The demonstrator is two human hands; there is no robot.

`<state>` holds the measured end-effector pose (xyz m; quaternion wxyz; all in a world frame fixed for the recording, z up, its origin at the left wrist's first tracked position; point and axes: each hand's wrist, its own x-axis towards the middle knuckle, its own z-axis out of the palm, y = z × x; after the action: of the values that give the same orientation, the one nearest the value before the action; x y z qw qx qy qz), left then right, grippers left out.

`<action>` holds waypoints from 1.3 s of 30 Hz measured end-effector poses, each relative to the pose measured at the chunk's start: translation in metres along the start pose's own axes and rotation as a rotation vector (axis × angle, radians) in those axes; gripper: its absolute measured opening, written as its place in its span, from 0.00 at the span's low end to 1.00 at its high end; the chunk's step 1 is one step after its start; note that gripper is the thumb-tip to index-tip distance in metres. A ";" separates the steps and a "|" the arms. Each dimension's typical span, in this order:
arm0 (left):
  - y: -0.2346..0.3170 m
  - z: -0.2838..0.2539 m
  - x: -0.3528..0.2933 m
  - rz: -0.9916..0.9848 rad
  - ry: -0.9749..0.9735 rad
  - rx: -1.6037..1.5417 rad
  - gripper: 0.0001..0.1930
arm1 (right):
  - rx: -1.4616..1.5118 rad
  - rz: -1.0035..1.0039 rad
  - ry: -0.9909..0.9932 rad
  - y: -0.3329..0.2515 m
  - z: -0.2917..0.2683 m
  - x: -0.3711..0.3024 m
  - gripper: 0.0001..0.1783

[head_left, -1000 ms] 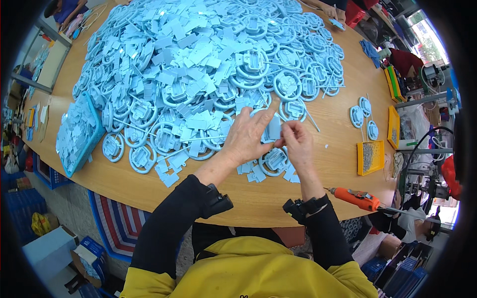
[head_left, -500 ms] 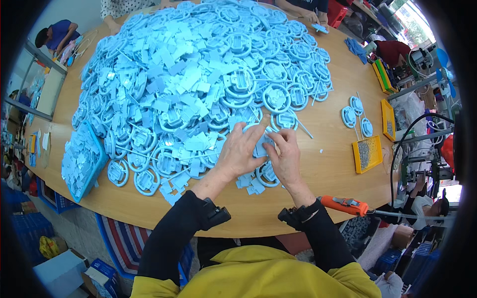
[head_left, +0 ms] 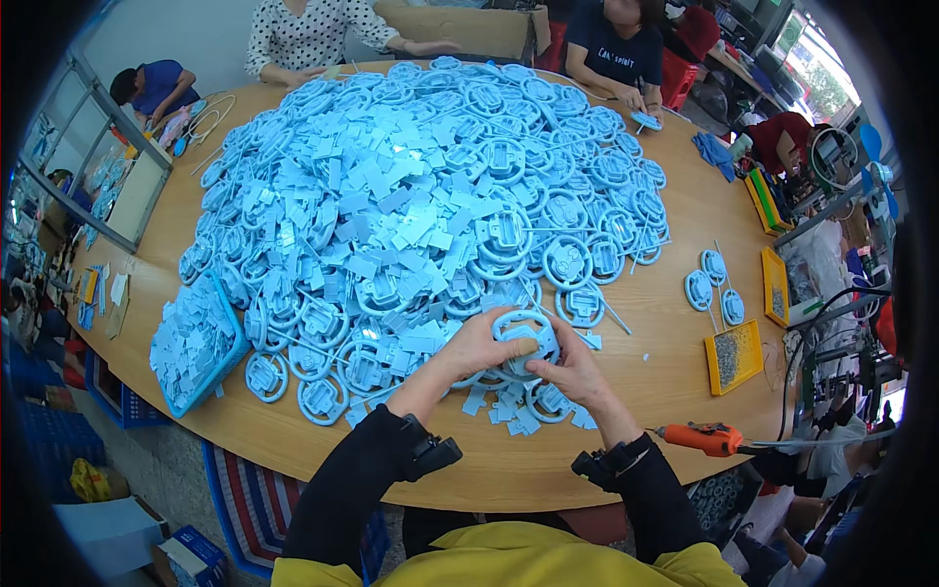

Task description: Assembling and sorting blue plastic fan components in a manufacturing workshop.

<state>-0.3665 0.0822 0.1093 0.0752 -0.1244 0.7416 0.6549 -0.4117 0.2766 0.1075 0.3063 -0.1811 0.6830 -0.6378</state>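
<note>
A light blue plastic ring part (head_left: 525, 316) with a housing across its middle is held between my two hands, above the near edge of the heap. My left hand (head_left: 481, 348) grips its left side, thumb lying across the front. My right hand (head_left: 579, 374) holds the lower right side with the thumb against the ring. Under and beside my hands lie small flat light blue plates (head_left: 520, 419) and another ring part (head_left: 551, 401). A large heap of such rings and plates (head_left: 391, 215) spreads beyond them.
A blue basket of plates (head_left: 231, 357) stands at the left. An orange electric screwdriver (head_left: 706, 439) is at the right edge. Yellow trays of small metal pieces (head_left: 736, 358) and a few ring parts (head_left: 732, 306) lie at the right. Co-workers (head_left: 616, 54) are across the table.
The view has tilted up, so the table appears lower. My hands have moved from fingers bunched over a plate to gripping the ring part by both sides, its face now showing.
</note>
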 end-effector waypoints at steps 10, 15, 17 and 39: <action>0.023 0.024 0.058 0.393 0.014 0.580 0.32 | 0.196 0.148 0.177 0.066 -0.069 -0.018 0.30; 0.023 -0.027 0.140 0.512 0.131 1.413 0.43 | 0.937 0.140 0.779 0.117 -0.195 -0.026 0.21; 0.037 -0.032 0.159 0.415 0.065 1.400 0.45 | 0.852 0.164 0.819 0.111 -0.204 -0.020 0.23; -0.032 -0.135 -0.093 0.321 0.460 -1.001 0.33 | -1.019 0.120 0.303 0.121 -0.101 -0.038 0.13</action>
<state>-0.2620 -0.0471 0.1222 -0.2568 -0.1699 0.3480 0.8855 -0.4318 0.3925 -0.0048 0.1135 -0.1734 0.9519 -0.2259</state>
